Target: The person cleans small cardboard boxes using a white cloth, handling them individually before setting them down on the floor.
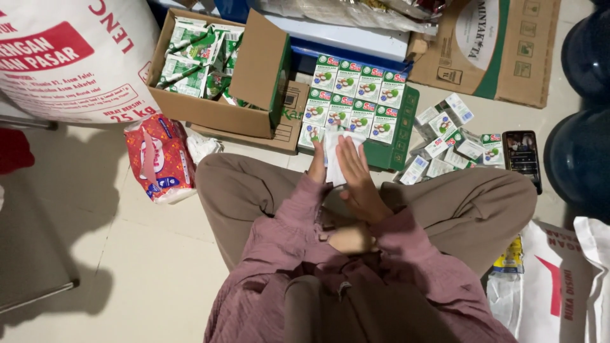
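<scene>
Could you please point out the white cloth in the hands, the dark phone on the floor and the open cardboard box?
white cloth (333,160), head view, its middle.
dark phone (521,155), head view, screen centre.
open cardboard box (210,113), head view, front wall.

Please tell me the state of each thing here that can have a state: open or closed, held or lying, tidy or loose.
Cardboard box: open, flaps up, holding green-white packs.
Green tray: small cartons standing in neat rows.
Loose cartons: scattered on the floor.
White packet: held between both hands.
Left hand: on the packet's left edge.
Right hand: flat over the packet.
Phone: lying flat on the floor.
</scene>
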